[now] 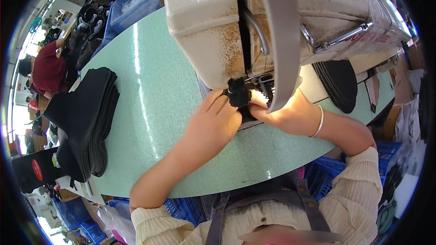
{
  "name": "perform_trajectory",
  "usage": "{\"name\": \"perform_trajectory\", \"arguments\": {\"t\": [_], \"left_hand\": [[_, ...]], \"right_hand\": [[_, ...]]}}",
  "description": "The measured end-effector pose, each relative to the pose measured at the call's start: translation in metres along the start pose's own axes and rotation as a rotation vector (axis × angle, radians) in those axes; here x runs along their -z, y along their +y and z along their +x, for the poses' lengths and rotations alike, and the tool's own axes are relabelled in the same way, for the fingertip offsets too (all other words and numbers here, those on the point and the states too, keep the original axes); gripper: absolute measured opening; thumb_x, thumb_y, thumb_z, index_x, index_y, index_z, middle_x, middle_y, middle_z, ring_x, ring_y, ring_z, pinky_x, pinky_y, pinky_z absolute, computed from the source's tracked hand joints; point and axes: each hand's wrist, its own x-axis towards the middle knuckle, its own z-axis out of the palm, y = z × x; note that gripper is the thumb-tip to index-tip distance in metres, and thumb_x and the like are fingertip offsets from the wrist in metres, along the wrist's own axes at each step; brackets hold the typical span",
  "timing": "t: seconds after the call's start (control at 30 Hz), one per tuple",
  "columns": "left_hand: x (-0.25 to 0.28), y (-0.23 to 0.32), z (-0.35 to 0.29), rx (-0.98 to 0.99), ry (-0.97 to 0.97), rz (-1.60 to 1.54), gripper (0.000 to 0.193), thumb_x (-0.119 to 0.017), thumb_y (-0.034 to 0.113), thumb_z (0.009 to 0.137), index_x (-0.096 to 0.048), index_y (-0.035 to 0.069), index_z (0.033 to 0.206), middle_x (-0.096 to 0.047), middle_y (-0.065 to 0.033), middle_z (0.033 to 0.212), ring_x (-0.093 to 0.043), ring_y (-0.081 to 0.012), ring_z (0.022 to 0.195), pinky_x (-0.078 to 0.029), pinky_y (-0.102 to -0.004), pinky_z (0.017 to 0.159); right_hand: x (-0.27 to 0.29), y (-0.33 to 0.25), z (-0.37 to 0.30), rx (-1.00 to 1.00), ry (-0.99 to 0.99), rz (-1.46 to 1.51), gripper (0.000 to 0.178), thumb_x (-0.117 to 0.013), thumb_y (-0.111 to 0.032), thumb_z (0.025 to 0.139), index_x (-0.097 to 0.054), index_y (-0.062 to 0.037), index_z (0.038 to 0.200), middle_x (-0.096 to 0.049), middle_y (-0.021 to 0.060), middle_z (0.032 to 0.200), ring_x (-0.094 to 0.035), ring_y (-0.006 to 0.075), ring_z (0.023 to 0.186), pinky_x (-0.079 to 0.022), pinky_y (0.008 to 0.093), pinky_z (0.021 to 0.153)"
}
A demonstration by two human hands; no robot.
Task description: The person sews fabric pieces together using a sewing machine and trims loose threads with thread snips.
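At the needle end of a cream industrial sewing machine [200,31], both hands are close together. My left hand [213,115] is closed, its fingers curled against a small, crumpled-looking black piece [239,92]. Facing it, my right hand [286,113] pinches at the dark material between the hands, lit by the machine's lamp. The curved grey guard [284,41] hides part of the right fingers. Dark material [247,115] shows low between the hands; its full shape is hidden. The needle's contact point is covered too.
A thick stack of black cut pieces [91,122] lies on the green table [150,86] at left. More rounded black pieces [338,84] rest right of the machine. Blue crates [324,174] stand below the table edge. A person in dark red [47,68] sits far left.
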Motion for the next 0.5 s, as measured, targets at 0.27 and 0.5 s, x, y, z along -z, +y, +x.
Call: {"name": "perform_trajectory", "arguments": {"t": [0.27, 0.5], "left_hand": [[-0.008, 0.018, -0.007, -0.032, -0.042, 0.366, 0.014, -0.059, 0.008, 0.068, -0.056, 0.003, 0.082, -0.061, -0.0155, 0.105, -0.06, -0.0252, 0.102, -0.051, -0.0314, 0.073], [-0.01, 0.021, -0.005, 0.036, 0.008, 0.349, 0.013, -0.059, 0.006, 0.067, -0.056, 0.003, 0.08, -0.062, -0.015, 0.102, -0.062, -0.0249, 0.098, -0.049, -0.0326, 0.07]], "right_hand": [[-0.001, -0.017, -0.003, -0.06, 0.056, -0.199, 0.01, -0.058, -0.016, 0.069, -0.058, -0.0089, 0.075, -0.063, 0.0075, 0.097, -0.059, 0.0129, 0.062, -0.043, 0.0297, 0.051], [0.001, -0.014, -0.009, -0.103, -0.023, -0.101, 0.016, -0.06, -0.017, 0.068, -0.062, -0.008, 0.082, -0.063, 0.0082, 0.106, -0.06, 0.0184, 0.07, -0.044, 0.0342, 0.056]]}}
